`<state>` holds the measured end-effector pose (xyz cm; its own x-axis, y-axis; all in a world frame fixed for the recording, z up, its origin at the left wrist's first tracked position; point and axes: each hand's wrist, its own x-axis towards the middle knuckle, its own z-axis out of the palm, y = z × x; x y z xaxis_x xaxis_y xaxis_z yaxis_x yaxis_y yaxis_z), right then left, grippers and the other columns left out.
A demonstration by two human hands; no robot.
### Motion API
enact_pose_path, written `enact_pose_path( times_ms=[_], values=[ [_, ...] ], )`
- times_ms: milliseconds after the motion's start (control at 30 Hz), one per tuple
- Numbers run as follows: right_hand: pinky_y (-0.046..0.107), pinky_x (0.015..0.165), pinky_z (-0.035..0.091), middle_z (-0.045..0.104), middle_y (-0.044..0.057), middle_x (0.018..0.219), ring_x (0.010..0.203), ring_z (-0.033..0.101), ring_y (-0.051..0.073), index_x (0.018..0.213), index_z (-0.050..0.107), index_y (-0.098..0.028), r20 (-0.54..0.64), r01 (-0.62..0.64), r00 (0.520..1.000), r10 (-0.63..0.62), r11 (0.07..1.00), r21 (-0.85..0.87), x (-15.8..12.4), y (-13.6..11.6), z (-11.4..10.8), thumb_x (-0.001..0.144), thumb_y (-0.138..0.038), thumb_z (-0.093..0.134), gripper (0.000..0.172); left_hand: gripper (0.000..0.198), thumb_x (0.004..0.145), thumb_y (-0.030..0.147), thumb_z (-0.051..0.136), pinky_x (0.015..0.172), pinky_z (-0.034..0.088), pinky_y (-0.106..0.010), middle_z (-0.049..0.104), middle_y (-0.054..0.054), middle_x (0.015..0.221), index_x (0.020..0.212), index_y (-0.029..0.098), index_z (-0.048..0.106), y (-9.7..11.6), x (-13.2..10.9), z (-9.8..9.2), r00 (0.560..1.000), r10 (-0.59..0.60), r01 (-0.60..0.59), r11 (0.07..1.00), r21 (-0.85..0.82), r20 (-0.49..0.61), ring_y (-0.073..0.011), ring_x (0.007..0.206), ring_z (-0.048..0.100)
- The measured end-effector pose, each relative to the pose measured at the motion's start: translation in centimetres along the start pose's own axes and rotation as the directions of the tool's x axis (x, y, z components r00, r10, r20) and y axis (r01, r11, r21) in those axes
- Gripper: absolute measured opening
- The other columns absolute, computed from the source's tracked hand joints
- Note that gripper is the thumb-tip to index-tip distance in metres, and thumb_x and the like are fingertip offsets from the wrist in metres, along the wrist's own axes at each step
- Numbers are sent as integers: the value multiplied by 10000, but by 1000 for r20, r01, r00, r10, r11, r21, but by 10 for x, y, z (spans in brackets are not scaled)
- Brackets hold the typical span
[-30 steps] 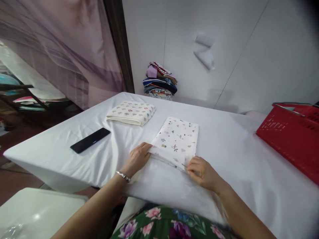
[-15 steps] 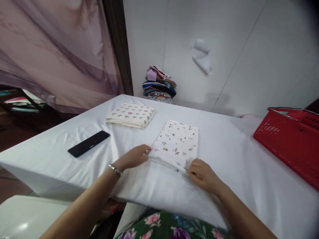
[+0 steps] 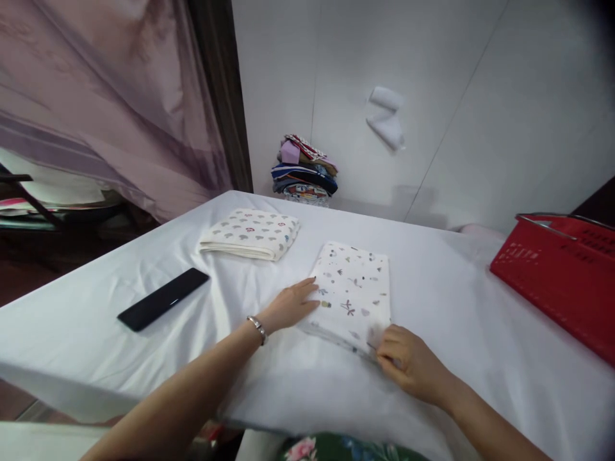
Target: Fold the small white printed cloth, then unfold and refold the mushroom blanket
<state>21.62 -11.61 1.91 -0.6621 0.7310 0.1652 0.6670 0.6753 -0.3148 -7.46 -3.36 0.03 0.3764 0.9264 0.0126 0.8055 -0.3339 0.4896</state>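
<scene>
A folded white cloth with small coloured prints [image 3: 355,288] lies on the white-covered table [image 3: 456,307] in front of me. My left hand [image 3: 291,305], with a bracelet at the wrist, rests flat on the cloth's left edge, fingers stretched out. At the cloth's near right corner my right hand [image 3: 408,363] is curled, its fingertips pinching that corner. A second folded cloth with heart prints [image 3: 250,232] lies further back to the left, apart from both hands.
A black phone [image 3: 163,298] lies on the table to the left. A red plastic basket [image 3: 562,275] stands at the right edge. A stack of coloured folded fabrics [image 3: 305,170] sits by the white wall behind the table. A mauve curtain hangs at the left.
My left hand has slid from the cloth's near left corner onto its left edge and flattened. The right hand stays at the near right corner. The view has shifted slightly.
</scene>
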Motion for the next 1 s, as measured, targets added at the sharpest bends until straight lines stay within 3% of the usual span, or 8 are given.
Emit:
enact_pose_path(
  times_ms=[133,267,400,500,633,767,867,1000],
  values=[
    [293,647,420,559,15,659,679,512,146,640,536,-203,-18,-28,999,29,999,39,20,4,-10,844,-182,431,231,418,844,454,380,891,440,-297,453,-17,1356,1177,249,525,2,22,-12,997,-71,69,997,-29,-43,-194,1048,568],
    [369,825,457,641,63,1009,960,562,206,935,632,-234,-135,-104,984,117,990,93,65,37,-7,844,-259,436,218,431,855,413,380,976,373,-330,407,-88,1387,1198,183,504,17,63,-10,997,-21,28,995,92,-73,-230,1217,436],
    [426,1032,308,458,89,1344,1255,378,249,1246,504,-184,-143,-332,934,328,943,-3,121,84,5,830,-337,441,447,440,867,375,368,1026,307,-374,345,-127,1420,1229,142,460,26,112,1,990,44,-18,982,189,-132,-235,1298,316],
    [431,1054,246,349,132,1417,1326,249,280,1324,402,-107,-97,-473,880,464,872,-126,149,115,10,846,-380,424,551,532,863,456,333,1063,224,-444,256,-126,1465,1283,138,405,21,140,9,994,-21,40,983,182,-107,-263,1344,207],
    [426,1053,209,305,170,1433,1335,217,299,1347,352,-62,-86,-559,826,557,791,-249,156,141,18,887,-469,334,615,671,837,580,254,1072,168,-487,142,-77,1505,1385,193,255,4,153,23,991,-124,127,988,90,-45,-284,1348,193],
    [394,1071,158,261,148,1458,1348,183,278,1384,297,-65,-98,-561,824,558,779,-280,150,147,25,897,-506,276,657,665,841,586,233,1076,158,-465,138,-62,1507,1390,210,240,-3,151,30,992,-100,105,992,64,-81,-269,1347,198],
    [381,1071,146,266,143,1457,1345,191,269,1386,295,-64,-96,-556,827,554,781,-283,149,147,26,897,-514,261,666,634,844,583,263,1066,192,-440,191,-68,1495,1355,211,306,-2,153,25,991,-98,101,994,32,-88,-261,1333,240],
    [399,1069,124,268,123,1459,1349,180,252,1389,293,-94,-109,-562,824,555,779,-278,150,146,27,897,-514,259,647,589,859,562,256,997,315,-336,363,-87,1420,1298,190,385,-2,171,8,971,-214,206,975,-83,-104,-228,1262,376]
  ],
)
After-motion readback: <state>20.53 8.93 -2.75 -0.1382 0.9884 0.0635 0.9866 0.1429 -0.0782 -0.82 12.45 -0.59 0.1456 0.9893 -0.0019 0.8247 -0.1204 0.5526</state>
